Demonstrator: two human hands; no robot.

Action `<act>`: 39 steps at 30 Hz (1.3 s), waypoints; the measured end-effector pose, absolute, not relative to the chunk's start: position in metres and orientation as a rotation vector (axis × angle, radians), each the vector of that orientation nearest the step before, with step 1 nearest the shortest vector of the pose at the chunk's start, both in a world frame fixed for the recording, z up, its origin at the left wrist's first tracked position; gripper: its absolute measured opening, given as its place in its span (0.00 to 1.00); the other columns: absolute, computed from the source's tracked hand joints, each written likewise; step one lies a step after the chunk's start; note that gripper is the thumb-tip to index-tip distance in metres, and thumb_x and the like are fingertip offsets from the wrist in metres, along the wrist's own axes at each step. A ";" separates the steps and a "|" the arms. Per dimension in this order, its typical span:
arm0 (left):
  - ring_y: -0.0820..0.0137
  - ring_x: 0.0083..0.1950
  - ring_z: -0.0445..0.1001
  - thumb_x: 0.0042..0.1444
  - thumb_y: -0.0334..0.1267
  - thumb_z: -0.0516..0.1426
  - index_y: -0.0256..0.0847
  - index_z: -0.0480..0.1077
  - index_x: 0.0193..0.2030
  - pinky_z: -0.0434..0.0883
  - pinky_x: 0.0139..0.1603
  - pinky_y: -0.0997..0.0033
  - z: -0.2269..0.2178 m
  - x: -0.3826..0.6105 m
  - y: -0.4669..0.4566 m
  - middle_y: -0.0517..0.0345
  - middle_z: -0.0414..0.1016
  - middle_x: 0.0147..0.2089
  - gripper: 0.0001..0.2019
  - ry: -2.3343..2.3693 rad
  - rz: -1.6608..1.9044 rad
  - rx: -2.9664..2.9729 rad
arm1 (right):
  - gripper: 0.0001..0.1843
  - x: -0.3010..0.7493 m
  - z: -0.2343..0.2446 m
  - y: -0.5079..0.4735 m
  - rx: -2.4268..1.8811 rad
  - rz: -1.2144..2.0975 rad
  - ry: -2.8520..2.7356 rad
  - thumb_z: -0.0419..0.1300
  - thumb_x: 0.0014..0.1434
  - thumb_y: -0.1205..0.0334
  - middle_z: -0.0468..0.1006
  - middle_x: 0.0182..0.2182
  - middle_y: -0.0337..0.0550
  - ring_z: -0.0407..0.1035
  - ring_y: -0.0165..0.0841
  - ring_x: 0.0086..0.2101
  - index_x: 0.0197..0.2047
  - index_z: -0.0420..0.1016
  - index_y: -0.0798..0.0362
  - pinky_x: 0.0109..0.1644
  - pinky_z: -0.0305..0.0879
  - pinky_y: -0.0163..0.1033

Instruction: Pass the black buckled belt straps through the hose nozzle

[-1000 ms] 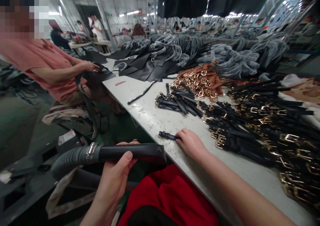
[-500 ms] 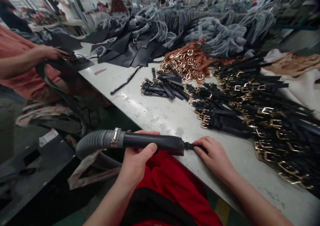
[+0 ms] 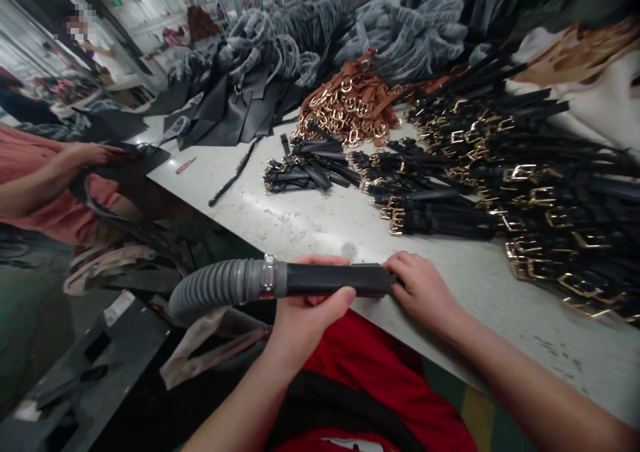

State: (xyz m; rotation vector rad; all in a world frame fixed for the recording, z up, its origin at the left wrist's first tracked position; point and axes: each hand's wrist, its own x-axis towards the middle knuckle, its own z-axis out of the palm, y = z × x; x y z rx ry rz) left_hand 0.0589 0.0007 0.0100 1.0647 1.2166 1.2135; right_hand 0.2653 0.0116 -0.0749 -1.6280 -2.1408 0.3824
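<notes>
My left hand (image 3: pixel 307 322) is wrapped around a black hose nozzle (image 3: pixel 320 280), its thumb along the near side. A metal clamp (image 3: pixel 270 275) joins this nozzle to a ribbed grey hose (image 3: pixel 215 287) that bends down on the left. At the nozzle's flattened mouth, my right hand (image 3: pixel 419 287) pinches a short black strap (image 3: pixel 397 279). Only a bit of the strap shows between the fingers and the mouth; the rest is hidden.
Black buckled straps (image 3: pixel 440 205) lie in piles on the white table (image 3: pixel 300 225), with brown buckled straps (image 3: pixel 350 105) behind. Black leather pieces (image 3: pixel 225 109) lie farther back. A co-worker's hand (image 3: pixel 95 153) holds dark material at the left. A dark machine (image 3: pixel 115 352) stands lower left.
My right hand has come up against the nozzle's mouth, so less of the strap shows between them. The nozzle and my left hand sit farther right in view, and the camera has tilted.
</notes>
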 end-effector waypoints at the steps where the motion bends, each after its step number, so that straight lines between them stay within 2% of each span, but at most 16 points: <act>1: 0.62 0.43 0.75 0.39 0.36 0.65 0.41 0.68 0.36 0.71 0.45 0.63 0.012 0.060 0.001 0.54 0.78 0.40 0.16 1.233 1.210 1.072 | 0.08 0.265 -0.075 0.012 -1.628 0.390 -2.141 0.52 0.58 0.64 0.73 0.34 0.45 0.64 0.36 0.37 0.37 0.72 0.51 0.38 0.54 0.40; 5: 0.62 0.43 0.75 0.39 0.36 0.65 0.41 0.69 0.36 0.71 0.46 0.62 0.017 0.060 0.003 0.55 0.78 0.38 0.15 1.266 1.309 1.063 | 0.08 0.265 -0.075 0.012 -1.619 0.399 -2.159 0.52 0.59 0.61 0.73 0.35 0.44 0.64 0.36 0.37 0.37 0.72 0.51 0.39 0.55 0.40; 11: 0.63 0.42 0.75 0.39 0.36 0.65 0.39 0.70 0.36 0.71 0.45 0.63 0.010 0.056 0.007 0.53 0.78 0.39 0.15 1.227 1.248 1.045 | 0.08 0.265 -0.077 0.012 -1.627 0.356 -2.161 0.52 0.58 0.61 0.73 0.34 0.45 0.64 0.36 0.36 0.36 0.73 0.50 0.37 0.55 0.40; 15: 0.64 0.42 0.76 0.39 0.37 0.66 0.41 0.68 0.38 0.72 0.43 0.63 0.008 0.023 0.007 0.56 0.78 0.38 0.18 1.245 1.413 0.867 | 0.10 0.264 -0.075 0.010 -1.630 0.334 -2.136 0.52 0.59 0.59 0.74 0.34 0.44 0.65 0.36 0.37 0.36 0.73 0.51 0.38 0.56 0.40; 19: 0.65 0.42 0.76 0.39 0.37 0.66 0.43 0.68 0.37 0.73 0.41 0.64 0.010 0.001 -0.001 0.59 0.78 0.38 0.17 1.218 1.476 0.746 | 0.17 0.261 -0.068 0.008 -1.632 0.237 -2.160 0.57 0.55 0.55 0.74 0.39 0.46 0.65 0.39 0.39 0.46 0.73 0.49 0.41 0.55 0.43; 21: 0.65 0.42 0.76 0.39 0.37 0.66 0.44 0.68 0.37 0.73 0.42 0.64 0.010 0.001 -0.005 0.59 0.78 0.38 0.17 1.175 1.467 0.736 | 0.19 0.259 -0.066 0.010 -1.569 0.279 -2.224 0.58 0.54 0.55 0.73 0.41 0.46 0.65 0.39 0.40 0.49 0.72 0.47 0.41 0.56 0.42; 25: 0.65 0.42 0.76 0.38 0.37 0.67 0.44 0.68 0.37 0.73 0.42 0.63 0.006 0.014 -0.006 0.59 0.78 0.37 0.18 1.149 1.445 0.723 | 0.14 0.254 -0.067 0.014 -1.503 0.449 -2.231 0.55 0.56 0.60 0.74 0.38 0.44 0.65 0.36 0.38 0.46 0.73 0.47 0.41 0.57 0.40; 30: 0.66 0.41 0.76 0.38 0.36 0.67 0.42 0.67 0.37 0.71 0.46 0.62 -0.004 0.027 0.001 0.59 0.78 0.38 0.18 1.151 1.446 0.745 | 0.09 0.251 -0.067 0.015 -1.558 0.456 -2.166 0.55 0.51 0.64 0.73 0.34 0.44 0.65 0.36 0.37 0.38 0.71 0.53 0.42 0.58 0.40; 35: 0.68 0.40 0.76 0.39 0.36 0.67 0.42 0.67 0.38 0.72 0.42 0.67 -0.012 0.030 0.001 0.58 0.78 0.38 0.19 1.124 1.439 0.693 | 0.08 0.252 -0.065 0.014 -1.559 0.473 -2.148 0.54 0.51 0.65 0.72 0.33 0.44 0.65 0.36 0.36 0.36 0.70 0.53 0.41 0.58 0.40; 39: 0.68 0.41 0.76 0.37 0.35 0.67 0.42 0.66 0.38 0.71 0.46 0.64 -0.016 0.034 0.003 0.59 0.78 0.37 0.20 1.102 1.490 0.672 | 0.08 0.253 -0.066 0.015 -1.563 0.457 -2.129 0.54 0.52 0.64 0.72 0.33 0.44 0.65 0.36 0.36 0.37 0.70 0.53 0.40 0.59 0.40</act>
